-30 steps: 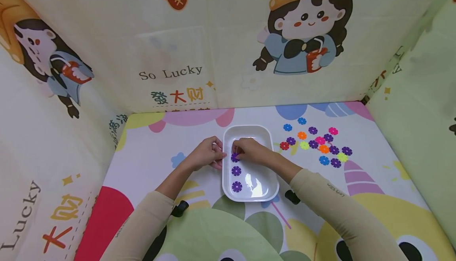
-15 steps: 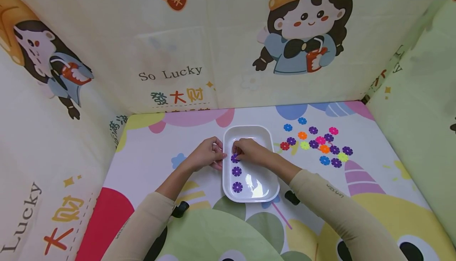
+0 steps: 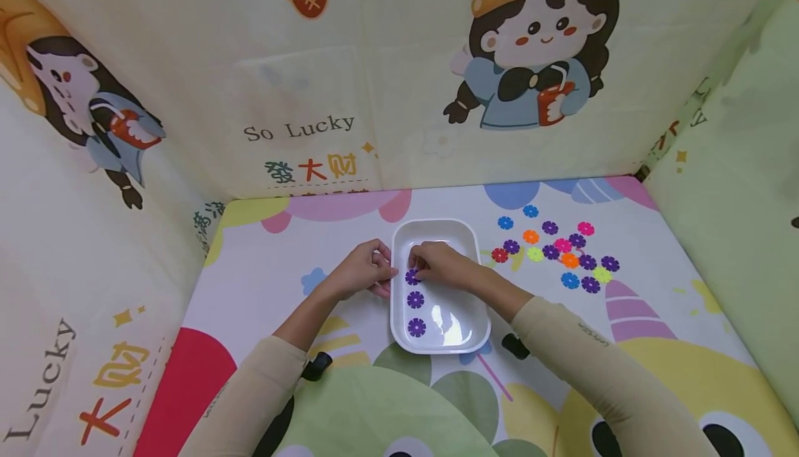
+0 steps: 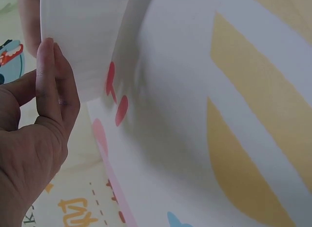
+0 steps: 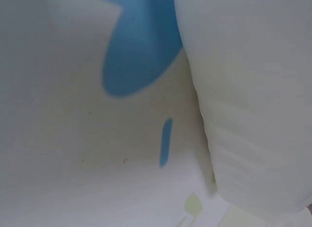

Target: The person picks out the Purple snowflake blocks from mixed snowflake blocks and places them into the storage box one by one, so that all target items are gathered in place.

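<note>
left hand [image 3: 361,270] pinches the white tray [image 3: 458,311] by its side, likely to steady it; right hand [image 3: 440,265], nearly closed, pinches a purple flower [image 3: 411,277] inside, two matching flowers [image 3: 415,299] lined up nearer the person than its fingertips

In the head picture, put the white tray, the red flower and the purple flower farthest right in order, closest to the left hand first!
From the left hand in the head view:
1. White tray, right at its fingertips.
2. Red flower, right of the tray.
3. Purple flower, farther right.
</note>
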The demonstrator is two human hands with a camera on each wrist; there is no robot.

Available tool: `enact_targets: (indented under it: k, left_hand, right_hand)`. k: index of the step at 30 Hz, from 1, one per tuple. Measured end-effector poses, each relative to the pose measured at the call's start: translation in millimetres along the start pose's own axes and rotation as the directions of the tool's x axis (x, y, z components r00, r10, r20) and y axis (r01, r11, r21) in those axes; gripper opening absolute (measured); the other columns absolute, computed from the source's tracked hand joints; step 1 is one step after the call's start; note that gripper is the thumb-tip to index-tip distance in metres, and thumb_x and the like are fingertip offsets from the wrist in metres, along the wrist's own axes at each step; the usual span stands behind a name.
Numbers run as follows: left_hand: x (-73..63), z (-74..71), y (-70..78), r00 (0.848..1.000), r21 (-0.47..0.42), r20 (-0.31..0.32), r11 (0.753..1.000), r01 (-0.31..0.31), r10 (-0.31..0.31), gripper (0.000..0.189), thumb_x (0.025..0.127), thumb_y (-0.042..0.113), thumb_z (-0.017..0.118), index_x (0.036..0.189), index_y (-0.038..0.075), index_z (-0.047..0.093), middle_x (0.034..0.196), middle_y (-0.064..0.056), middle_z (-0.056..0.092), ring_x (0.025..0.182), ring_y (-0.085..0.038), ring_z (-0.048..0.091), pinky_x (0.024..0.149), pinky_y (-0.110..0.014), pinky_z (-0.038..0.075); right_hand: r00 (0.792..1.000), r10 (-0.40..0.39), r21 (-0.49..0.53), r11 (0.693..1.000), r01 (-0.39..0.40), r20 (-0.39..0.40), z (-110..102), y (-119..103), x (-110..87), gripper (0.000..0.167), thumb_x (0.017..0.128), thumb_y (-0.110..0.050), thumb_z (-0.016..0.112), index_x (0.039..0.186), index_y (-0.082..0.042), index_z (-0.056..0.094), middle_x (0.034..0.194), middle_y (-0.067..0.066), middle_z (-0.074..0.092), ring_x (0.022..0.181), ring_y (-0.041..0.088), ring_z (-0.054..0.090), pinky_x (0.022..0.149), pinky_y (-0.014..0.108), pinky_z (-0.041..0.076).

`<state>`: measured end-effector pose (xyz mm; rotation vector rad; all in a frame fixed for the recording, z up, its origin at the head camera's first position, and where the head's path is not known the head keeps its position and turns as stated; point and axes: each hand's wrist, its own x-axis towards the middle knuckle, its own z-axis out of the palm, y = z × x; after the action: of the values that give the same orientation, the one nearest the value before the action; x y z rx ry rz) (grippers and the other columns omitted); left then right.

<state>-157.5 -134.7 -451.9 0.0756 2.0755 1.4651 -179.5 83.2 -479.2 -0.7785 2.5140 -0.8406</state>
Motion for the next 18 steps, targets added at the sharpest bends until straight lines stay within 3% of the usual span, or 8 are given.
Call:
enact_targets:
  k: [18]
  left_hand:
    - [0.4,1.0,-0.6,1.000,-0.011,0.002,1.000,-0.005,0.006,0.030,0.097,0.001,0.068,0.120,-0.003,0.049,0.091,-0.020,0.066,0.062,-0.020,0.070,0.064,-0.044,0.068]
  right_hand:
    - [0.994,0.003,0.013,1.000,-0.002,-0.108,-32.0,-4.2,-28.3,0.021,0.093,-0.012,0.077,0.113,-0.007,0.070,0.098,0.003,0.068,0.089,0.017,0.062,0.080,0.025,0.063]
